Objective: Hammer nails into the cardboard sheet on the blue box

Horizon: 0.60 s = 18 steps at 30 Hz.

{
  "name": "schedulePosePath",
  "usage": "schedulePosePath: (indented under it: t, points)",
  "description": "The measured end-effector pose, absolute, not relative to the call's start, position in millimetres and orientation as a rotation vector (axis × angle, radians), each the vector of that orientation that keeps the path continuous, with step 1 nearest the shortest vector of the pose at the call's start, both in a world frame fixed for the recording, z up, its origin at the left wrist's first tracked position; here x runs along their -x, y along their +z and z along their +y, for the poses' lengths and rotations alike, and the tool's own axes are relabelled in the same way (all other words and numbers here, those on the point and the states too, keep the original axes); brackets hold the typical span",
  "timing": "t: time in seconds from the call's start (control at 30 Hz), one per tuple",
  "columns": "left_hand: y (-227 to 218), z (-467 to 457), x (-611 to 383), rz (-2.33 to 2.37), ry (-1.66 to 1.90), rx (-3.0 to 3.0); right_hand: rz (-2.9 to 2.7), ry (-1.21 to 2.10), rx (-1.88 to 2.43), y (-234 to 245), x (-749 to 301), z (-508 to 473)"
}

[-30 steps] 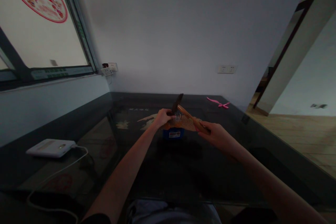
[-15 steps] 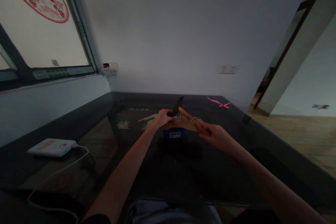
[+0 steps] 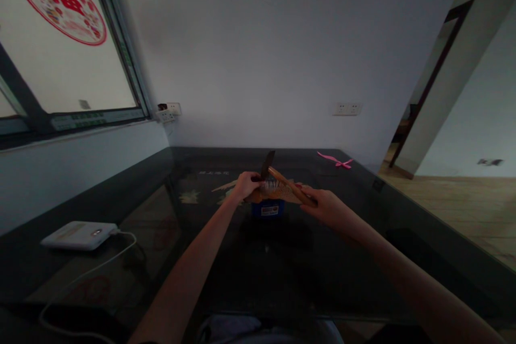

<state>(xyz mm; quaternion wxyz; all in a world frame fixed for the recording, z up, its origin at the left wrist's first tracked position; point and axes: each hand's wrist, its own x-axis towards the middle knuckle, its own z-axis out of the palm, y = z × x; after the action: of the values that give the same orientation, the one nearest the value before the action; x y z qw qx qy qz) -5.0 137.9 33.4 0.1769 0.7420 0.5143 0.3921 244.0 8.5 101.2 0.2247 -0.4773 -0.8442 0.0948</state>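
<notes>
My left hand [image 3: 245, 186] is closed on a dark, flat, blade-like piece [image 3: 267, 164] that points up and slightly right. In my right hand [image 3: 324, 206] I grip a smooth wooden stick [image 3: 287, 183], its far end close to the dark piece; whether they touch I cannot tell. Under both lies a tan, patterned flat thing [image 3: 274, 193] with short dark lines along it; its kind is unclear. It rests on or just above a small blue box [image 3: 258, 210] with a white label. My left fingers partly hide the tan thing's left side.
The dark glossy table [image 3: 258, 274] carries a white power bank [image 3: 78, 235] at the left, with a white cable [image 3: 92, 269] running to the near edge. A pink ribbon [image 3: 336, 160] lies at the far right. Wall sockets [image 3: 346, 109] sit behind the table.
The view has tilted up slightly. Both hands have shifted a little left with the dark piece and the stick, and neither grip has changed.
</notes>
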Motion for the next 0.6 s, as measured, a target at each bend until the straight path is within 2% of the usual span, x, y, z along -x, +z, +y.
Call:
schedulePosePath:
  t: [0.4, 0.6]
  points:
    - [37, 134, 4, 1.470, 1.104, -2.114, -2.347, 0.258, 1.328, 101, -241, 13]
    - [25, 138, 18, 1.319, 1.224, -2.063, -2.365, 0.230, 1.278, 104, -238, 16]
